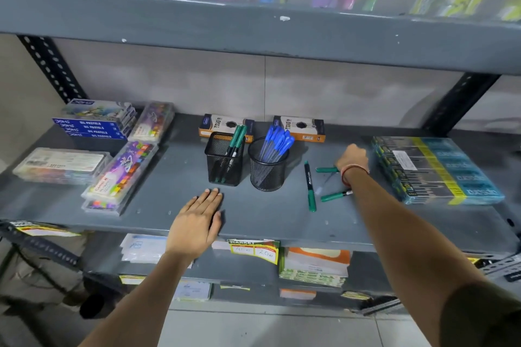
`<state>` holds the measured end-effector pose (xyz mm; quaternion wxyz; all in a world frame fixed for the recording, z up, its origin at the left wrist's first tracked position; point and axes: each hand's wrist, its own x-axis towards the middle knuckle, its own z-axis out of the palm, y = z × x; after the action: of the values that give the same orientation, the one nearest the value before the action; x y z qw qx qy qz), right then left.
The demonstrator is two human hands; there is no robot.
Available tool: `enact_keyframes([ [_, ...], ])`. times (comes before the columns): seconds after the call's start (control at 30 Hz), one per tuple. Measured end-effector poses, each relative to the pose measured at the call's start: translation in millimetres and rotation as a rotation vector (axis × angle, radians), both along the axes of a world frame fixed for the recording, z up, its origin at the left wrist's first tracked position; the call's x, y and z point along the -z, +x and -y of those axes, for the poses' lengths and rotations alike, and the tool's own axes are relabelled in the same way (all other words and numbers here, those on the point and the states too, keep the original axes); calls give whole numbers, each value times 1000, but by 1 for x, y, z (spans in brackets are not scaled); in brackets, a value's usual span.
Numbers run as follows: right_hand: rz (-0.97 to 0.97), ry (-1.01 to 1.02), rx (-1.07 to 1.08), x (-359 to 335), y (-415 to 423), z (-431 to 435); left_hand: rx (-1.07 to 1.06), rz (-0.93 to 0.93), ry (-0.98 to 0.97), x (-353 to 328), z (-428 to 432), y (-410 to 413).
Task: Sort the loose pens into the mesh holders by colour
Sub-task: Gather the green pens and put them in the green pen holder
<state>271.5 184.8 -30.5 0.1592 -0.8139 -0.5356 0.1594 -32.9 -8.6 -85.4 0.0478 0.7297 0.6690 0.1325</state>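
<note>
My right hand (352, 159) closes on a green-capped pen (327, 169); I'd lift it cleanly, then drop it at ten o'clock into the square black mesh holder (224, 159). Left hand (197, 222) rests flat, empty.

Stationery shop, grey metal shelving (253, 28), handwritten price tags (253, 250) on shelf edge, boxed oil pastels (93, 128), packaged stock

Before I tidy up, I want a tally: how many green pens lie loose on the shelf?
3: one right of the round holder, one at the right hand, one under its wrist. More may be hidden.
</note>
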Motion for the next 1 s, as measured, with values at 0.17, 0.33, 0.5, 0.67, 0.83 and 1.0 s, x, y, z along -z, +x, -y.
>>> enact_keyframes([
  [0.17,-255,90,108,4,-6,-2,1,10,7,-4,2,1],
  [0.33,-453,236,158,-13,-12,-4,2,14,4,-6,4,2],
  [0.5,-353,584,-148,-43,-17,15,-1,16,1,-6,4,2],
  [0.67,-341,551,-231,-37,-9,16,-1,22,2,-5,4,2],
  [0.83,-258,277,-78,0,23,8,4,17,3,-3,3,1],
  [1.0,-41,118,20,19,46,13,5,11,8,0,1,0],
])
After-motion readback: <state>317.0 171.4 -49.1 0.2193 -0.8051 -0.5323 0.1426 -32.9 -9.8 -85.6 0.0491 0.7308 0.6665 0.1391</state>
